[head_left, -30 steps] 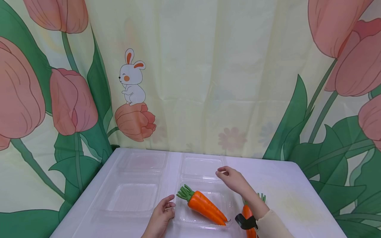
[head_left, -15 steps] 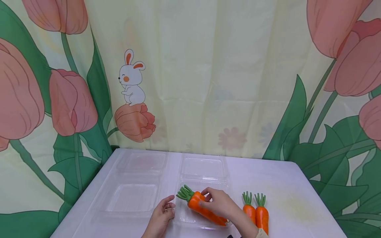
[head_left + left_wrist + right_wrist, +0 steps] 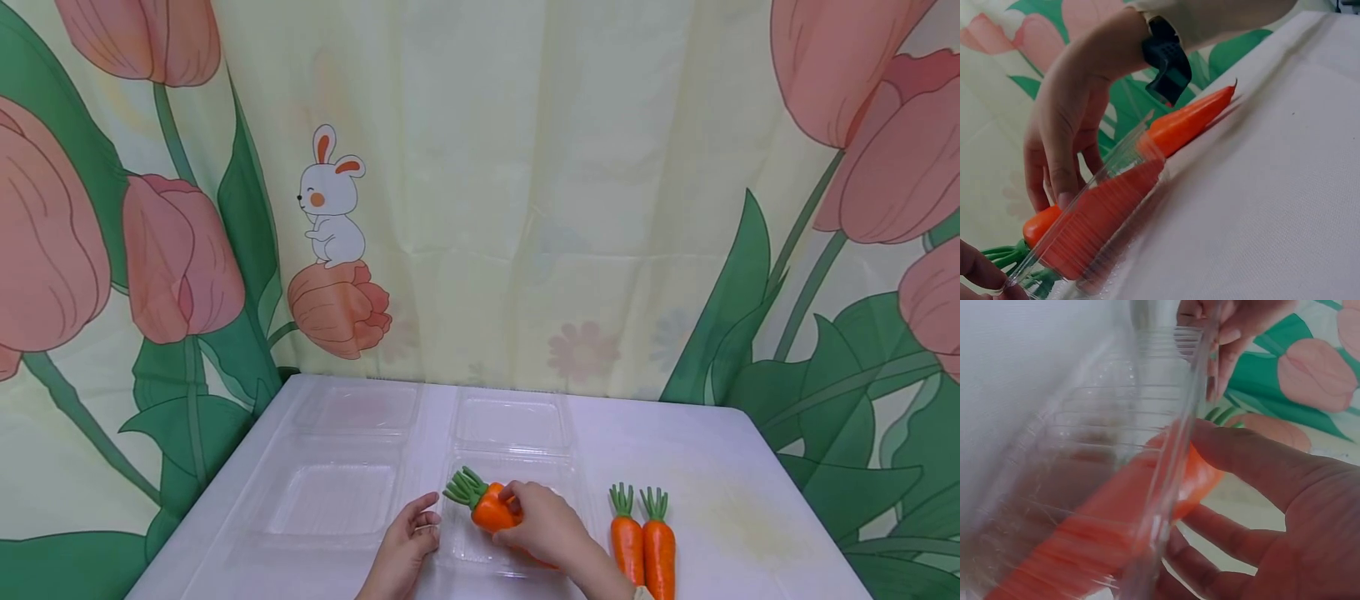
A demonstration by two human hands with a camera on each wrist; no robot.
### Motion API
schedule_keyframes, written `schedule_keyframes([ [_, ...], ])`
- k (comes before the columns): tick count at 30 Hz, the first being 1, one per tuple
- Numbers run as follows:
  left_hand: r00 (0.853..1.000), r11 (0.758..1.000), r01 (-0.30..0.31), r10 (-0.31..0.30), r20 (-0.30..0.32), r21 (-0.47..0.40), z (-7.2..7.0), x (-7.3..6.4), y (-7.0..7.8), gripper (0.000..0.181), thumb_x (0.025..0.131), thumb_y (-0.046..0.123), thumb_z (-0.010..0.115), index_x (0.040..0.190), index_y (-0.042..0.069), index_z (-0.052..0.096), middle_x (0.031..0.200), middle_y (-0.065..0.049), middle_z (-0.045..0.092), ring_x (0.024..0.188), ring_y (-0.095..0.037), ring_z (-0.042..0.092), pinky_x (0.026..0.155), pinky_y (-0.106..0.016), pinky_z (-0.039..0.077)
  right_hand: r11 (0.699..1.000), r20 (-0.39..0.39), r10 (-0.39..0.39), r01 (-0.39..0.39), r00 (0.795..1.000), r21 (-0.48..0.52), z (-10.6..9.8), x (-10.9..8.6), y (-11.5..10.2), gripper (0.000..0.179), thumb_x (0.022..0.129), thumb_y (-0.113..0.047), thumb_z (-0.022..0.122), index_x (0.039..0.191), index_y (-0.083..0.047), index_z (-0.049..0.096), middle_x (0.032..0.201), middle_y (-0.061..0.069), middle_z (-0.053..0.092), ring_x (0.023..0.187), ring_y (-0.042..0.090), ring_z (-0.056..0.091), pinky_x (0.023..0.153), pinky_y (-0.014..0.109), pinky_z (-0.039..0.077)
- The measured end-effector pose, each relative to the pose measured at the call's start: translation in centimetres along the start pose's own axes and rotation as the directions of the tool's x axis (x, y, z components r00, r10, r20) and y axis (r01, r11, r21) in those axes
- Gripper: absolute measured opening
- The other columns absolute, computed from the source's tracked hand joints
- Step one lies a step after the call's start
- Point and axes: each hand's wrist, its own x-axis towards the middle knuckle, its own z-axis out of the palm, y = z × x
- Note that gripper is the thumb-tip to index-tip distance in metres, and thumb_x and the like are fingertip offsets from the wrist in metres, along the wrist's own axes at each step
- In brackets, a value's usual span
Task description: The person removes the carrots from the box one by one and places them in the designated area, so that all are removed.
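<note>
An orange carrot (image 3: 493, 510) with green stalks lies slanted in the near half of a clear hinged plastic container (image 3: 468, 550). My right hand (image 3: 542, 521) grips it from above, thumb on one side and fingers on the other, hiding its lower part. Through the ribbed wall in the left wrist view, carrot flesh (image 3: 1100, 219) shows below the rim; whether two carrots lie together there is hard to tell. At the container's left edge, my left hand (image 3: 405, 546) pinches the rim between thumb and fingers. The right wrist view shows the carrot (image 3: 1194, 481) under my right thumb.
Two more carrots, a left one (image 3: 627, 542) and a right one (image 3: 660, 554), lie side by side on the white table (image 3: 720, 467). A second clear container (image 3: 330, 500) stands open at the left. A tulip-printed curtain (image 3: 480, 208) hangs behind the table.
My right hand has come down and nearer from above the container's hinge side onto the carrot, uncovering the two carrots at right. My left hand stays at the rim.
</note>
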Motion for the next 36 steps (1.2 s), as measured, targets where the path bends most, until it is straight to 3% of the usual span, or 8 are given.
schedule_keyframes([
  [5, 1.000, 1.000, -0.003, 0.003, -0.002, -0.003, 0.0, -0.1, 0.2, 0.063, 0.089, -0.013, 0.052, 0.147, -0.020, 0.030, 0.106, -0.008, 0.051, 0.087, -0.014, 0.048, 0.073, -0.020, 0.047, 0.997, -0.048, -0.027, 0.023, 0.998, -0.080, 0.5, -0.2, -0.1, 0.043, 0.069, -0.023, 0.091, 0.105, -0.013, 0.070, 0.091, -0.001, 0.063, 0.079, 0.020, 0.059, 0.074, 0.045, 0.051],
  [11, 1.000, 1.000, -0.012, 0.012, 0.002, -0.008, 0.1, -0.1, 0.2, 0.063, 0.088, -0.013, 0.052, 0.147, -0.020, 0.030, 0.106, -0.008, 0.051, 0.087, -0.014, 0.048, 0.072, -0.020, 0.046, 0.995, -0.060, -0.006, 0.000, 0.998, -0.095, 0.6, 0.0, -0.1, 0.040, 0.070, -0.020, 0.091, 0.104, -0.012, 0.071, 0.090, -0.001, 0.063, 0.078, 0.019, 0.057, 0.074, 0.046, 0.052],
  [26, 1.000, 1.000, -0.007, 0.007, 0.000, 0.010, 0.1, -0.2, 0.2, 0.062, 0.089, -0.012, 0.053, 0.146, -0.020, 0.031, 0.107, -0.010, 0.051, 0.088, -0.016, 0.050, 0.073, -0.021, 0.047, 1.000, -0.059, 0.010, -0.010, 0.998, -0.008, 0.1, 0.4, 0.3, 0.037, 0.071, -0.020, 0.090, 0.104, -0.013, 0.074, 0.091, -0.002, 0.068, 0.080, 0.017, 0.057, 0.075, 0.042, 0.054],
  [36, 1.000, 1.000, -0.002, 0.002, -0.006, 0.007, 0.1, -0.2, 0.0, 0.063, 0.088, -0.012, 0.052, 0.146, -0.020, 0.030, 0.105, -0.008, 0.050, 0.088, -0.015, 0.049, 0.074, -0.021, 0.047, 0.992, -0.118, 0.067, -0.054, 0.991, 0.113, -0.7, 0.7, 0.4, 0.041, 0.076, -0.023, 0.084, 0.113, -0.010, 0.071, 0.095, -0.001, 0.067, 0.077, 0.017, 0.056, 0.068, 0.033, 0.051],
])
